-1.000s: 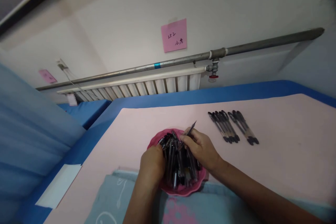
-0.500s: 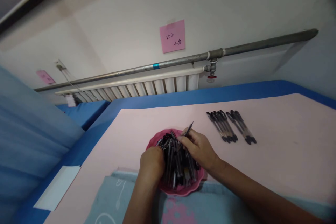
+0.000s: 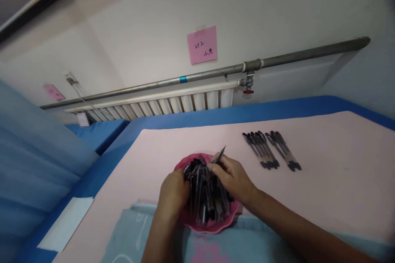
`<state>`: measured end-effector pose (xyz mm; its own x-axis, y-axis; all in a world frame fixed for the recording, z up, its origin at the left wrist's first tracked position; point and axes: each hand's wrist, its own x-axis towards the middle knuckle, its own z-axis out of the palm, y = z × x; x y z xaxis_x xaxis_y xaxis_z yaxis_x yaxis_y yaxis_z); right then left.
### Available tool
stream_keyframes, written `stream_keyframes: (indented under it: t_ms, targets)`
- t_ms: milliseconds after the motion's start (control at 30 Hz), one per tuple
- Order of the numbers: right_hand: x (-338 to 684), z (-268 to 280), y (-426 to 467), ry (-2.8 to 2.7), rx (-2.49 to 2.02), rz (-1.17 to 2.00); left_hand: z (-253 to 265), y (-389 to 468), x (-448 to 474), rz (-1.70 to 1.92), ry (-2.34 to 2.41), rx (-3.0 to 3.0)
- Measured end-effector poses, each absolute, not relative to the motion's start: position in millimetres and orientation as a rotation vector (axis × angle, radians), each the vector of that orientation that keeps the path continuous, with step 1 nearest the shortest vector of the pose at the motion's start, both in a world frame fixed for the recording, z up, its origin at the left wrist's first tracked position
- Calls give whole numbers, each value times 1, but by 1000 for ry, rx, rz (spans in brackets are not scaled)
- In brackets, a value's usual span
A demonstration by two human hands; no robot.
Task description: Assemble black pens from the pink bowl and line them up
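My right hand (image 3: 233, 174) pinches a slim pen (image 3: 221, 154) over the upper right of a pink bowl (image 3: 212, 228); the pen's pointed tip slants up and away from me. The bowl, with its wavy rim, is heaped with clear-barrelled pen parts (image 3: 202, 197) and black caps. At the bowl's left side, my left hand (image 3: 173, 191) is curled in over the rim, back of the hand towards me. Its fingertips are hidden among the pen parts, so what they grip cannot be made out.
Several capped black pens (image 3: 262, 150) lie side by side on the pink table covering (image 3: 333, 164) to the right. White paper (image 3: 66, 224) lies at the left edge. Blue-grey cloth (image 3: 132, 230) lies under the forearms. Behind stand a radiator (image 3: 185, 102) and a pipe (image 3: 148, 87).
My left hand has shifted slightly left at the bowl's rim. My right hand has moved a little left and down, still pinching the pen. The row of pens is unchanged.
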<state>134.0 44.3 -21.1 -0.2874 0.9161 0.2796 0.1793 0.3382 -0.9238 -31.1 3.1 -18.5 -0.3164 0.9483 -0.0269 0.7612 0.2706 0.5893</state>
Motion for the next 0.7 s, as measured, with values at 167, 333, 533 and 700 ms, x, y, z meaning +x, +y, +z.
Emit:
stream_keyframes:
  t_ms: [167,333,533,700]
  targets:
    - [133,-16,37,-1755,-888,1201,0,3,-36,1227,1431,828]
    - [127,-17,28,-2128,-737,1155,3,6,-31,1426,1001,406]
    - [124,-20,24,-2250,-775,1081,0,6,-28,1416,899,448]
    - [125,-18,25,-2244,-798,1124,4,4,-22,1422,928,511]
